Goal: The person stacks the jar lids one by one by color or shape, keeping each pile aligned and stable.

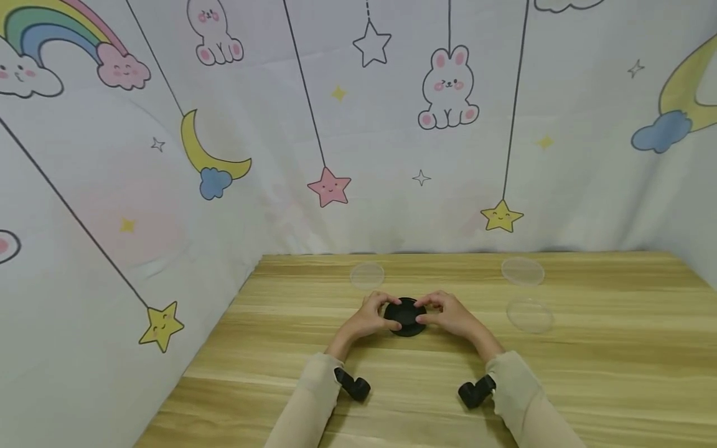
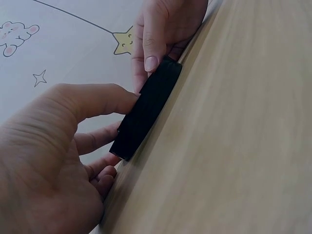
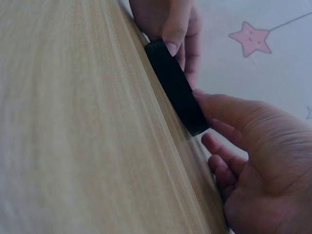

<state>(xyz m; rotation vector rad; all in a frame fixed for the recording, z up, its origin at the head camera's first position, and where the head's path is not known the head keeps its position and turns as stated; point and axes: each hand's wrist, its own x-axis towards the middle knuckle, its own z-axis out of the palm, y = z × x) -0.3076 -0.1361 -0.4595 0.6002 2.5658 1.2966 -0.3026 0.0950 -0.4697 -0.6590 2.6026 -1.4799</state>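
Note:
A shallow black round dish (image 1: pixel 406 318), with a raised rim around a flat middle, sits low over the wooden table between both hands. My left hand (image 1: pixel 368 315) holds its left side, thumb at the near rim and fingers at the far rim. Opposite, my right hand (image 1: pixel 451 316) grips the right side in the same way. The left wrist view shows the dish's dark side wall (image 2: pixel 148 109) edge-on, close to the tabletop. In the right wrist view, the right thumb (image 3: pixel 224 106) lies against the upper rim.
Three clear round discs lie flat on the table (image 1: pixel 605 386): one disc (image 1: pixel 366 275) behind the left hand, another disc (image 1: pixel 523 271) at the back right, and a third disc (image 1: pixel 529 315) nearer. A white cartoon-printed curtain (image 1: pixel 386 137) encloses the back and sides.

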